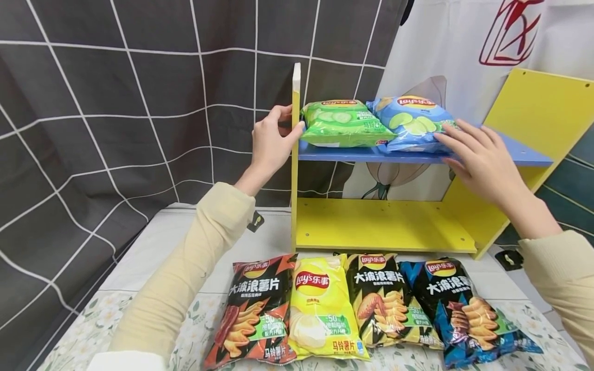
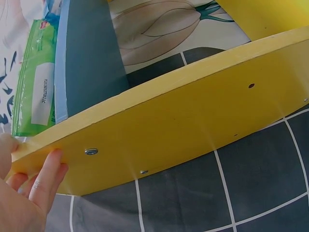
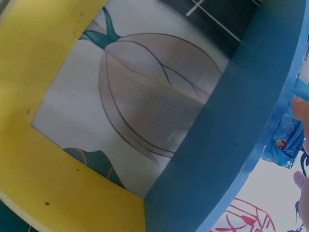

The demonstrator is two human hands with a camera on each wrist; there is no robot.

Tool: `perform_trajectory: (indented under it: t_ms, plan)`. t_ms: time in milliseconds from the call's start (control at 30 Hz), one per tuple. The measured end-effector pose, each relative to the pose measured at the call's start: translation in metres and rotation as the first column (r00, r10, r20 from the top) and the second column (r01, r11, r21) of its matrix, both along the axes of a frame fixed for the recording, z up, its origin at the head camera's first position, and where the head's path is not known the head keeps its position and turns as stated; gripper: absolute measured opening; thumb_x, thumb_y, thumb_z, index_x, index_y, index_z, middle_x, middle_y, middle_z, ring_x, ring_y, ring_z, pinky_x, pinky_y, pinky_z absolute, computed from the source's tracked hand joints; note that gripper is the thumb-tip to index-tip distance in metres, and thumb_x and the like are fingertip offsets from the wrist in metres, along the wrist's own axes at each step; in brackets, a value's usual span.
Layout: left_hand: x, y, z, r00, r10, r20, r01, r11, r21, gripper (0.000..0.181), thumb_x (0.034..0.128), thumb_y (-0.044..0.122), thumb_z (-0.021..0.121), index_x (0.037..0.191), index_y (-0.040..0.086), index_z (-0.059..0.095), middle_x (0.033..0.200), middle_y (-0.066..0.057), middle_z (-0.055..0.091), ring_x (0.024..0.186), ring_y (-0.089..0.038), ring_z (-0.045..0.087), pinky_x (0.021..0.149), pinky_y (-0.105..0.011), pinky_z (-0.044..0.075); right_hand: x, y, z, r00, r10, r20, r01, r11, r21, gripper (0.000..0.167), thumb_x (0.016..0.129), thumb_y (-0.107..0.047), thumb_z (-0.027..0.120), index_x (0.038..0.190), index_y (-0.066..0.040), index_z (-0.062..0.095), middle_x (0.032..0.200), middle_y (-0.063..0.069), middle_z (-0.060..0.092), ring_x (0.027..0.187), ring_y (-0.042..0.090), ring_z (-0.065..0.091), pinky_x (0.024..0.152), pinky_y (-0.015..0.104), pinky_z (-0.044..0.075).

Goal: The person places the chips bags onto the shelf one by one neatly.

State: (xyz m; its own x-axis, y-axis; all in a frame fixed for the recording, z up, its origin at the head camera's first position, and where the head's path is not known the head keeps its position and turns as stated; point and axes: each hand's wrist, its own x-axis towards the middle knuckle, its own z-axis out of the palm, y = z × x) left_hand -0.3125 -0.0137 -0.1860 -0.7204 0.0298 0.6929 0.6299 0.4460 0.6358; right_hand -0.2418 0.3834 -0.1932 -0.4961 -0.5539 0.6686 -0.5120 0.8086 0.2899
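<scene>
My left hand (image 1: 271, 139) grips the yellow left side panel (image 1: 295, 206) of a small shelf; the left wrist view shows its fingers (image 2: 46, 181) against the outer face. Just inside that panel, a green chip bag (image 1: 345, 123) lies on the blue upper board (image 1: 334, 153). Beside it on the right is a blue chip bag (image 1: 413, 123) with lime pictures. My right hand (image 1: 487, 159) touches this blue bag's right part with extended fingers. Only the edge of that hand enters the right wrist view, near the bag (image 3: 285, 145).
Below the shelf's yellow bottom board (image 1: 371, 221), several chip bags lie in a row: red-black (image 1: 257, 309), yellow (image 1: 322, 309), black (image 1: 387, 304) and blue-black (image 1: 464, 314). A flowered cloth (image 1: 111, 319) covers the near table. Behind hangs a dark gridded curtain (image 1: 162, 82).
</scene>
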Motion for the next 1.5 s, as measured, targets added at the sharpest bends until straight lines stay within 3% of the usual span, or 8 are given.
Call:
perform_trajectory:
  t_ms: [100, 400, 567, 767, 1067, 1267, 1400, 1500]
  plan:
    - [0.0, 0.0, 0.001, 1.0, 0.006, 0.0, -0.006, 1.0, -0.001, 0.039, 0.0899, 0.023, 0.066, 0.125, 0.007, 0.059, 0.117, -0.01, 0.068, 0.085, -0.022, 0.07, 0.078, -0.027, 0.057, 0.005, 0.003, -0.006, 0.998, 0.032, -0.05, -0.031, 0.999, 0.009, 0.062, 0.1, -0.054, 0.025, 0.139, -0.014, 0.05, 0.143, 0.016, 0.05, 0.141, 0.031, 0.035, 0.119, 0.05, 0.021]
    - [0.002, -0.001, 0.002, 1.0, 0.005, 0.006, -0.005, 1.0, 0.0, 0.04, 0.0898, 0.023, 0.066, 0.126, 0.007, 0.059, 0.117, -0.01, 0.068, 0.084, -0.023, 0.07, 0.076, -0.028, 0.057, 0.026, 0.012, -0.031, 0.992, 0.093, -0.089, -0.093, 0.996, 0.007, 0.059, 0.101, -0.051, 0.03, 0.137, -0.01, 0.053, 0.142, 0.013, 0.052, 0.141, 0.029, 0.037, 0.12, 0.043, 0.021]
    - [0.002, 0.0, 0.001, 1.0, 0.005, 0.002, -0.005, 1.0, 0.006, 0.04, 0.0894, 0.023, 0.066, 0.125, 0.007, 0.06, 0.117, -0.01, 0.068, 0.083, -0.022, 0.069, 0.077, -0.028, 0.057, 0.042, 0.016, -0.047, 0.993, 0.092, -0.068, -0.088, 0.994, 0.063, 0.059, 0.102, -0.048, 0.028, 0.137, -0.007, 0.052, 0.144, 0.012, 0.05, 0.141, 0.03, 0.036, 0.122, 0.04, 0.018]
    - [0.001, 0.001, -0.002, 1.0, -0.003, 0.003, 0.003, 1.0, 0.015, 0.04, 0.0891, 0.023, 0.067, 0.124, 0.006, 0.06, 0.117, -0.011, 0.068, 0.083, -0.021, 0.069, 0.076, -0.027, 0.057, 0.058, 0.021, -0.072, 0.989, 0.137, -0.057, -0.129, 0.984, 0.126, 0.055, 0.103, -0.044, 0.029, 0.134, -0.006, 0.056, 0.144, 0.008, 0.05, 0.144, 0.021, 0.032, 0.122, 0.036, 0.016]
    - [0.001, 0.0, -0.001, 1.0, 0.006, -0.001, -0.006, 1.0, 0.012, 0.039, 0.0891, 0.023, 0.066, 0.124, 0.007, 0.06, 0.117, -0.01, 0.068, 0.082, -0.021, 0.07, 0.076, -0.026, 0.057, 0.085, 0.033, -0.109, 0.992, 0.127, 0.011, -0.127, 0.978, 0.167, 0.059, 0.103, -0.047, 0.027, 0.135, -0.006, 0.055, 0.152, 0.003, 0.04, 0.147, 0.01, 0.021, 0.123, 0.029, 0.011]
    - [0.002, 0.001, 0.001, 1.0, 0.011, -0.016, -0.011, 1.0, 0.005, 0.039, 0.0894, 0.023, 0.066, 0.124, 0.006, 0.06, 0.116, -0.01, 0.069, 0.081, -0.02, 0.069, 0.076, -0.026, 0.056, 0.107, 0.043, -0.135, 0.995, 0.069, 0.067, -0.079, 0.984, 0.16, 0.062, 0.102, -0.052, 0.026, 0.135, -0.01, 0.055, 0.156, -0.011, 0.026, 0.147, 0.002, 0.014, 0.122, 0.023, 0.007]
    - [0.002, 0.001, 0.001, 1.0, 0.013, -0.01, -0.013, 1.0, 0.006, 0.038, 0.0893, 0.022, 0.066, 0.124, 0.007, 0.06, 0.117, -0.01, 0.069, 0.081, -0.021, 0.07, 0.076, -0.026, 0.056, 0.118, 0.048, -0.147, 0.989, 0.073, 0.128, -0.092, 0.984, 0.153, 0.062, 0.1, -0.055, 0.031, 0.135, -0.011, 0.055, 0.155, -0.015, 0.024, 0.146, -0.002, 0.013, 0.121, 0.019, 0.005]
    - [0.001, 0.0, 0.0, 1.0, 0.012, 0.001, -0.012, 1.0, 0.009, 0.039, 0.0892, 0.022, 0.066, 0.124, 0.007, 0.06, 0.117, -0.009, 0.069, 0.082, -0.02, 0.07, 0.076, -0.026, 0.057, 0.127, 0.052, -0.156, 0.978, 0.059, 0.2, -0.091, 0.984, 0.154, 0.062, 0.093, -0.06, 0.044, 0.136, -0.017, 0.055, 0.156, -0.019, 0.02, 0.145, -0.005, 0.01, 0.119, 0.015, 0.001]
